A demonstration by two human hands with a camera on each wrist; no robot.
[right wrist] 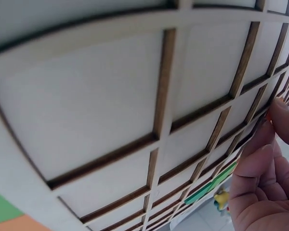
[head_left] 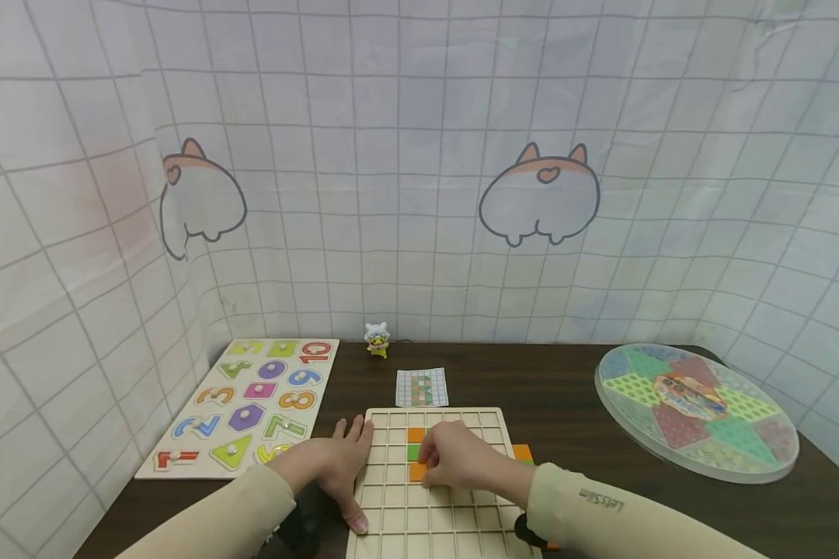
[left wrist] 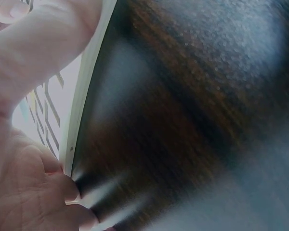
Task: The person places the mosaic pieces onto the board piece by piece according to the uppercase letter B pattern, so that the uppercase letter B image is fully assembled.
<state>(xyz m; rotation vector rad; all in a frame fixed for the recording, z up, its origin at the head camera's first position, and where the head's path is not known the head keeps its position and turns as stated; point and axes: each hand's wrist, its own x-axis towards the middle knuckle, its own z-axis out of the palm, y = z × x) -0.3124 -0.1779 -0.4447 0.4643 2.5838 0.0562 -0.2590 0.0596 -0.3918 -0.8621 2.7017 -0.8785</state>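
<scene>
A pale wooden grid board (head_left: pixel 391 516) lies in front of me. My left hand (head_left: pixel 335 462) rests along its left edge, fingers spread and thumb near the front. My right hand (head_left: pixel 461 458) is over the board, pinching an orange square tile (head_left: pixel 417 471) between thumb and forefinger at a grid cell. In the right wrist view, a sliver of orange shows between those fingertips (right wrist: pixel 279 113). Just behind it sit a green tile (head_left: pixel 413 453) and another orange tile (head_left: pixel 416 435) in the same column. The right hand hides the cells beside them.
A small printed grid card (head_left: pixel 422 387) lies behind the board, with a toy figurine (head_left: pixel 377 340) farther back. To the left is a number puzzle board (head_left: pixel 210 435); at right, a round checkers board (head_left: pixel 699 411). Orange and green tiles (head_left: pixel 523 452) lie by the grid board's right edge.
</scene>
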